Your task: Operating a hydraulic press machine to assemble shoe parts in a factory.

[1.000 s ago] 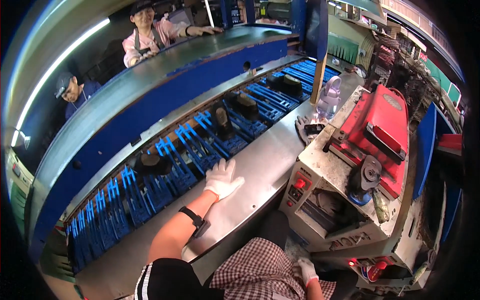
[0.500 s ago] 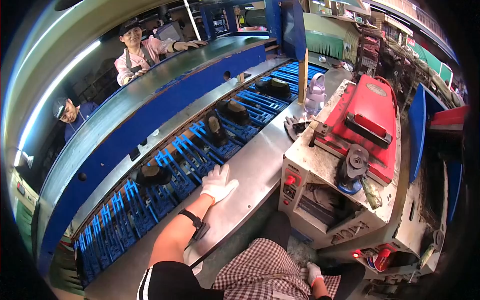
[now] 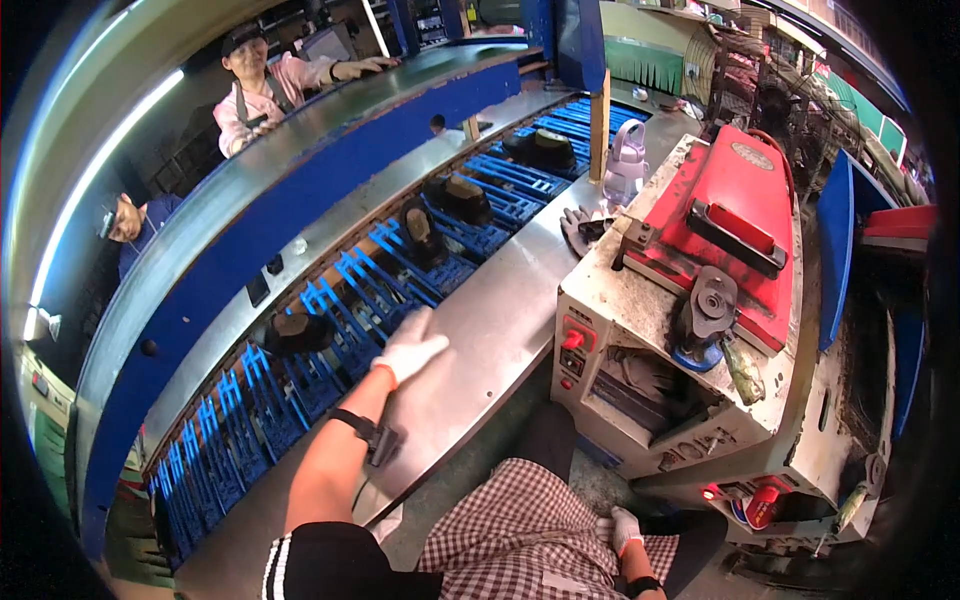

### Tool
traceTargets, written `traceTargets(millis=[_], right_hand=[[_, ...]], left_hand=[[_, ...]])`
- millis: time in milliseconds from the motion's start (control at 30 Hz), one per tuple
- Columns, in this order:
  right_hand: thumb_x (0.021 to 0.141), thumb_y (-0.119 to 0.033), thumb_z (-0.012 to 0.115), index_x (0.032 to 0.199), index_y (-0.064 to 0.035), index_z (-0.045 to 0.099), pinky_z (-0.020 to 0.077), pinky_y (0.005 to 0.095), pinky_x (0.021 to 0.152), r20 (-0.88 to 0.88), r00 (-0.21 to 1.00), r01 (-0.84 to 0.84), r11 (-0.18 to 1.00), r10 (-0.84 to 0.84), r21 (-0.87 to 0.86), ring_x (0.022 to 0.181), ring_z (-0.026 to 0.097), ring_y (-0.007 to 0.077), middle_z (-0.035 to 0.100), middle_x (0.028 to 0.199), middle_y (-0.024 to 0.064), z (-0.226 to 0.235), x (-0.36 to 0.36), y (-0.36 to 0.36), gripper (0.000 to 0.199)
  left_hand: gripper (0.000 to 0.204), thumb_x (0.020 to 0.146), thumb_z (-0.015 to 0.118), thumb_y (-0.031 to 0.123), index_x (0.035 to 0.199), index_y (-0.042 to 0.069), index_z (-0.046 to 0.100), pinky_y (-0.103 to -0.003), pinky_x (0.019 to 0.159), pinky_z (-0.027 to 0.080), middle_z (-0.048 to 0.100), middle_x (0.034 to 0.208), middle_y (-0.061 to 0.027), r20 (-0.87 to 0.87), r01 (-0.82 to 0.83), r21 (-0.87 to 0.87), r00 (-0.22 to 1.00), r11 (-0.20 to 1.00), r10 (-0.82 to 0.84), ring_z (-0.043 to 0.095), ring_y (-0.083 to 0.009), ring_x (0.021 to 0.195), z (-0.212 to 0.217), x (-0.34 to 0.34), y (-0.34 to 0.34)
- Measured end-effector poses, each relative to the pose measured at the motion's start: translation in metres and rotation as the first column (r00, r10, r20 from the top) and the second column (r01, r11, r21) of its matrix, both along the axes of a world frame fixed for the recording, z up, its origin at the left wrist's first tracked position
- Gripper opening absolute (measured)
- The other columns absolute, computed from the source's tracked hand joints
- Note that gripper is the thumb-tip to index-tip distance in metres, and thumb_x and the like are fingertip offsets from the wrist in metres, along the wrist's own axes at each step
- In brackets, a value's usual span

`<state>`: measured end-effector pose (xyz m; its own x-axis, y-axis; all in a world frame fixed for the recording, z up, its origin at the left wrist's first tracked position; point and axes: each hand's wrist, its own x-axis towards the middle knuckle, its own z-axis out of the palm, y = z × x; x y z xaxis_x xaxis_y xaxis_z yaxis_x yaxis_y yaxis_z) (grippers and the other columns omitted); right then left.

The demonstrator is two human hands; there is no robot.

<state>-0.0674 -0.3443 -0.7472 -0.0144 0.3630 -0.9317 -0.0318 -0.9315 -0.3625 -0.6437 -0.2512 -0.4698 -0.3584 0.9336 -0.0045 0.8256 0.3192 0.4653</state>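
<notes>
My left hand (image 3: 412, 348), in a white glove, lies over the bare metal ledge with its fingers stretched out and nothing in them. Beyond its fingertips runs a conveyor of blue bars (image 3: 345, 270). Dark shoe-like pieces lie on the bars, among them one (image 3: 298, 332) left of my hand and another (image 3: 422, 235) farther on. My right hand (image 3: 625, 530), also gloved, rests low at my lap against a checked apron (image 3: 510, 530). Its fingers are too small to read clearly, and I see no object in it.
A cream machine with a red cover (image 3: 725, 230) stands to the right. A lilac bottle (image 3: 627, 160) and dark gloves (image 3: 580, 230) are by its far corner. Across the blue frame (image 3: 330, 185) are two people, one in pink (image 3: 262, 95), one in dark clothing (image 3: 150, 225).
My left hand has shifted slightly left and toward me in the picture, its fingertips now blurred. My right hand stays at my lap. The view has tilted a little.
</notes>
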Motion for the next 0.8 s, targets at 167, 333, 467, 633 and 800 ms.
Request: traceTargets(millis=[167, 333, 467, 633, 800], right_hand=[[0.11, -0.032, 0.049, 0.149, -0.011, 0.048, 0.0519, 0.0422, 0.052, -0.055, 0.998, 0.037, 0.996, -0.032, 0.082, 0.056, 0.064, 0.0272, 0.072, 0.081, 0.0121, -0.002, 0.007, -0.004, 0.044], [0.11, -0.034, 0.049, 0.153, -0.0099, 0.047, 0.0512, 0.0405, 0.056, 0.013, 1.0, -0.002, 0.996, 0.001, 0.088, 0.061, 0.065, 0.0249, 0.071, 0.082, 0.0101, 0.008, 0.007, 0.004, 0.05], [0.109, -0.032, 0.051, 0.155, -0.0105, 0.046, 0.0528, 0.0411, 0.057, -0.019, 0.998, -0.066, 0.997, 0.067, 0.029, 0.063, 0.066, 0.0257, 0.072, 0.083, 0.0112, -0.001, -0.007, -0.002, 0.051], [0.107, -0.038, 0.052, 0.148, -0.0138, 0.054, 0.0512, 0.0408, 0.065, 0.045, 0.995, -0.093, 0.996, 0.093, 0.01, 0.069, 0.064, 0.024, 0.07, 0.084, 0.0089, -0.004, 0.004, -0.01, 0.048], [0.106, -0.035, 0.055, 0.144, -0.0126, 0.055, 0.0528, 0.041, 0.065, 0.101, 0.995, 0.014, 1.0, -0.015, 0.005, 0.068, 0.063, 0.0254, 0.069, 0.082, 0.0113, 0.001, 0.024, 0.001, 0.045]], left_hand=[[0.069, 0.092, 0.065, 0.039, 0.148, 0.0, 0.053, -0.047, 0.116, 0.04, 0.057, 0.146, -0.0283, 0.172, -0.47, 0.383, 0.882, 0.795, 0.439, 0.053, -0.0422, 0.138, 0.024, -0.052, -0.01], [0.08, 0.088, 0.071, 0.041, 0.153, 0.0, 0.047, -0.046, 0.114, 0.042, 0.055, 0.148, -0.0289, 0.511, -0.894, 0.419, 0.376, 0.158, 0.773, 0.054, -0.042, 0.136, 0.019, -0.138, -0.045], [0.106, 0.083, 0.078, 0.057, 0.162, 0.003, 0.033, -0.051, 0.12, 0.035, 0.036, 0.165, -0.0203, 0.77, -0.991, 0.134, 0.088, -0.026, 0.632, 0.042, -0.0396, 0.147, 0.001, -0.241, -0.106], [0.116, 0.08, 0.077, 0.072, 0.165, 0.01, 0.027, -0.06, 0.121, 0.029, 0.024, 0.172, -0.0137, 0.893, -0.966, -0.253, -0.21, 0.058, 0.398, 0.028, -0.0377, 0.153, -0.001, -0.234, -0.074], [0.142, 0.055, 0.1, 0.045, 0.158, 0.013, 0.008, -0.056, 0.116, 0.035, 0.047, 0.155, -0.0207, 0.836, -0.963, -0.261, -0.263, -0.073, 0.482, 0.047, -0.0377, 0.139, -0.02, -0.199, 0.024]])
